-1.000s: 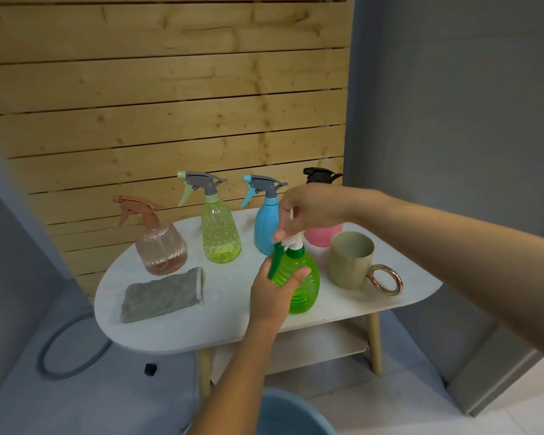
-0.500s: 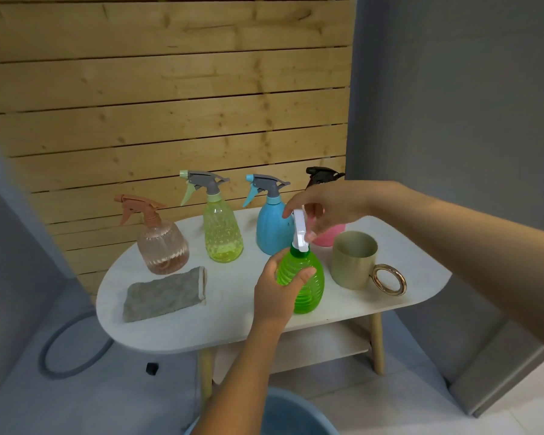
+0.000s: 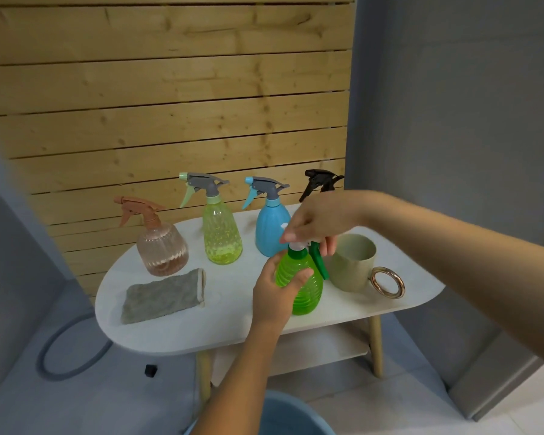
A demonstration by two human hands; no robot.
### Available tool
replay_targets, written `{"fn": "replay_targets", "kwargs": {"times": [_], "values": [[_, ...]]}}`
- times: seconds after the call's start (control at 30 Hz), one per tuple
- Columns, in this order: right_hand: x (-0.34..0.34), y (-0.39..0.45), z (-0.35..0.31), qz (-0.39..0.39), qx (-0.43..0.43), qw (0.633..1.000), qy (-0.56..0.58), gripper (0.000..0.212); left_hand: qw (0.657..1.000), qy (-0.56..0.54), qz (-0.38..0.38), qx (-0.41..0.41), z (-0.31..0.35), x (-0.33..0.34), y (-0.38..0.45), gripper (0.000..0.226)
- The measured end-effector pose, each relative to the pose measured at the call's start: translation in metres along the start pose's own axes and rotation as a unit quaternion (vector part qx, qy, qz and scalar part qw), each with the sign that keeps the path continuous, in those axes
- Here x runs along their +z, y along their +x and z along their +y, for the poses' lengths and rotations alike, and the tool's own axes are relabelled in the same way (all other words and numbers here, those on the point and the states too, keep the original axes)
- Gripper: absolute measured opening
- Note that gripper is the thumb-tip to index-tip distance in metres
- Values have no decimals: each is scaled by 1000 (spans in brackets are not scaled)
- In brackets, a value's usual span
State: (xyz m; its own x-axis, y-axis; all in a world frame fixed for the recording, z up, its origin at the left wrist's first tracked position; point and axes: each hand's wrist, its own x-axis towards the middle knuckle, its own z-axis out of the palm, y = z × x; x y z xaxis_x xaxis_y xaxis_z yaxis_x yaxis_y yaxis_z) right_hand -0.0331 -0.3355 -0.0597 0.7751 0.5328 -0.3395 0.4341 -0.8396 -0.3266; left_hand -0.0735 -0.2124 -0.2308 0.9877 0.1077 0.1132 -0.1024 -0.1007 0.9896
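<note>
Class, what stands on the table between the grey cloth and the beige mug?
In the head view, the green spray bottle stands there, its body gripped by the left hand while the right hand holds its sprayer head.

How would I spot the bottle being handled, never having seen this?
On the white table before the wooden slat wall, look to the front, beside the beige mug. The spray bottle there is bright green, ribbed, and the only one standing in front.
</note>
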Motion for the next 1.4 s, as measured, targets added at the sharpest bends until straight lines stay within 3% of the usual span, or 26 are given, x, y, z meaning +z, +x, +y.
{"fn": "replay_targets", "kwargs": {"times": [0.07, 0.17, 0.3, 0.43, 0.53, 0.7, 0.83, 0.93, 1.03, 1.13, 1.23, 1.4], "values": [[-14, -10, 7, -107, -26, 993, 52, 36, 1000, 1, 0, 1, 0, 1, 0, 32], [-20, -15, 14, -135, -52, 989, 35, 45, 1000, 6, -2, 1, 1, 2, 0, 36], [-5, -8, 1, -23, -48, 998, 24, 34, 999, 30, 4, 16, 1, 1, 0, 39], [6, 10, -15, 173, -2, 970, -174, 51, 1000, 17, 9, 0, 1, 1, -1, 45], [12, 25, -24, 222, 45, 953, -201, 60, 1000, 28, 7, 1, 0, 0, -1, 56], [13, 36, -20, 289, 69, 945, -135, 44, 999, 41, 0, 5, 1, 0, -2, 46], [14, 42, -11, 282, 43, 954, -93, 31, 999, 50, -8, 7, 4, -1, -2, 41], [10, 37, -4, 227, -4, 972, -66, 27, 999, 53, -9, 8, 6, -1, -3, 39], [-2, 24, 1, 104, -30, 988, -108, 39, 999, 48, -5, 6, 5, -1, -2, 41], [-19, 13, 5, 12, -39, 978, -204, 63, 999, 50, -13, 3, 5, -1, -2, 41], [-23, 15, -4, 20, -50, 960, -274, 74, 999, 46, -9, 3, 5, -3, -3, 42], [-20, 11, -4, 114, -8, 928, -355, 62, 999, 45, -5, 5, 5, -1, -2, 43]]}}
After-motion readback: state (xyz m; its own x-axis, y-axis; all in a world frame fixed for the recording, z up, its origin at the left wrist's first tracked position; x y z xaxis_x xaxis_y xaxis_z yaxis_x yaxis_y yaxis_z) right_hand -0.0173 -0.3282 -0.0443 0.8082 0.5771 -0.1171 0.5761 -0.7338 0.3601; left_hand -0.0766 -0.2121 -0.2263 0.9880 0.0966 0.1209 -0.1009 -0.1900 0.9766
